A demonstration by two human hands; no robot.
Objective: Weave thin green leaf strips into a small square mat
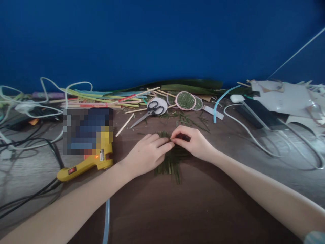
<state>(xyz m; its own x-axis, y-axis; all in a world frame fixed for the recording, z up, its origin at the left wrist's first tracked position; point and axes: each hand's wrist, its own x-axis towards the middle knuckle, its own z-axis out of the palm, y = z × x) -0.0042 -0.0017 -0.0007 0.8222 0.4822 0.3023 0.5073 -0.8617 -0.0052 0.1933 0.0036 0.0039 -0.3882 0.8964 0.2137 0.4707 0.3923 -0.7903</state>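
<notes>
Strip mat [171,166] on table [203,203], glue gun [86,164] to its left, scissors [149,112] behind it.

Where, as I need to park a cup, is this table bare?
Bare brown wooden tabletop lies between the forearms, nearer than the mat of dark green leaf strips, and between the right hand and the white cable loops. Crowded: yellow glue gun and black cables left; black-handled scissors and sticks behind.
</notes>
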